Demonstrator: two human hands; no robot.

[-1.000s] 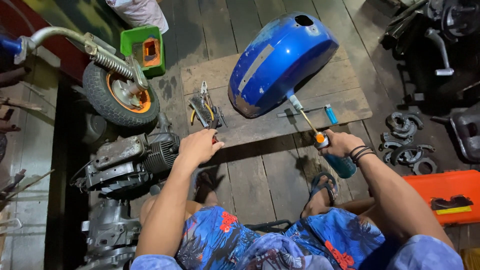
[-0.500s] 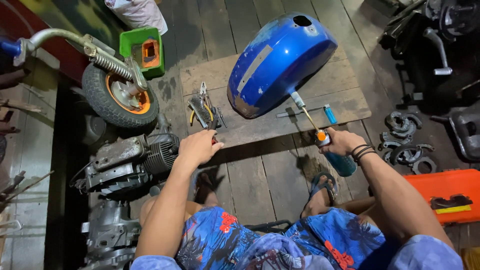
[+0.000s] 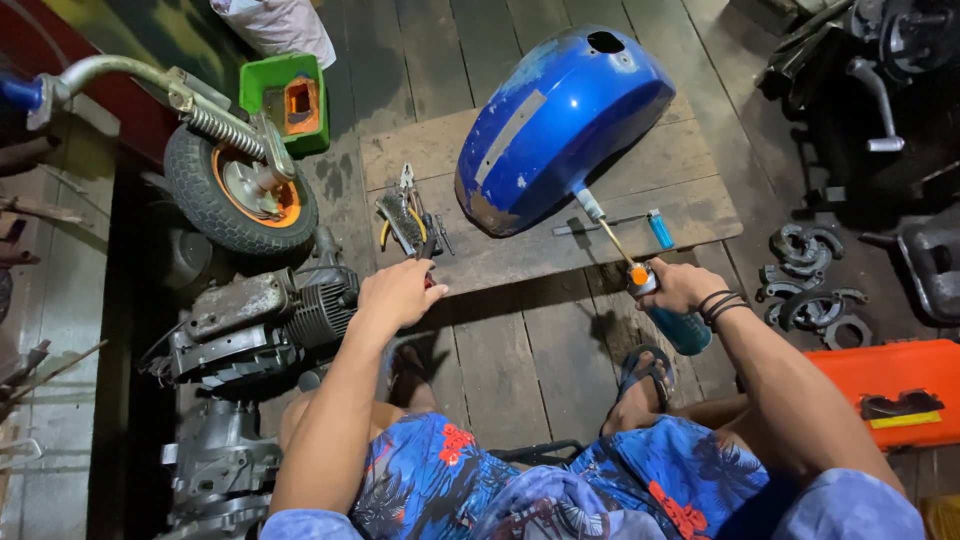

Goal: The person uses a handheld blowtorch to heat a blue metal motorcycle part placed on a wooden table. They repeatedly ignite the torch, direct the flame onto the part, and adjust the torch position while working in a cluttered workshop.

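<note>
A blue motorcycle fuel tank (image 3: 560, 125) lies on a low wooden board (image 3: 520, 250) on the plank floor. My right hand (image 3: 680, 287) grips a blue gas torch (image 3: 665, 305); its thin nozzle points up at the tank's lower edge. My left hand (image 3: 398, 292) rests at the board's near left edge, fingers curled over a dark handle among pliers and a wire brush (image 3: 408, 218). A blue lighter (image 3: 660, 229) and a thin metal rod lie on the board below the tank.
A small wheel with orange hub on a fork (image 3: 240, 190) and a green box (image 3: 287, 100) stand at left. An engine (image 3: 255, 325) lies by my left arm. Metal rings (image 3: 810, 285) and an orange case (image 3: 890, 390) are at right.
The torch tip has crept slightly closer to the tank's lower edge. My left hand stays at the board's edge by the tools.
</note>
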